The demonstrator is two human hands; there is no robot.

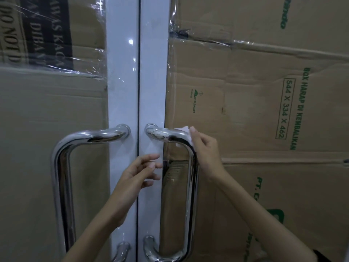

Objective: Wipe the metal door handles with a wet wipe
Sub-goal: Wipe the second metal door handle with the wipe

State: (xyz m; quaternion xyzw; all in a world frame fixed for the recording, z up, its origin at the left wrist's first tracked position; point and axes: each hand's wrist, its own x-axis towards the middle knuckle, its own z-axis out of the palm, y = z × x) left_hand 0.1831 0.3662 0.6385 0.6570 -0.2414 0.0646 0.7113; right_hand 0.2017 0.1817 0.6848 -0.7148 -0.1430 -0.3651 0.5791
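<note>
Two shiny chrome D-shaped handles hang on a white double door. The right handle (pixel 189 186) has a white wet wipe (pixel 184 130) pressed onto its upper bend. My right hand (pixel 204 148) is closed around that bend and holds the wipe against the metal. My left hand (pixel 140 173) hovers in front of the white door frame, just left of the right handle's bar, fingers spread and holding nothing. The left handle (pixel 62 176) hangs untouched further left.
Flattened brown cardboard (pixel 264 110) with green print covers the right door panel, and more cardboard (pixel 47 129) under clear plastic film covers the left panel. A dark seam (pixel 139 72) runs down between the two white door stiles.
</note>
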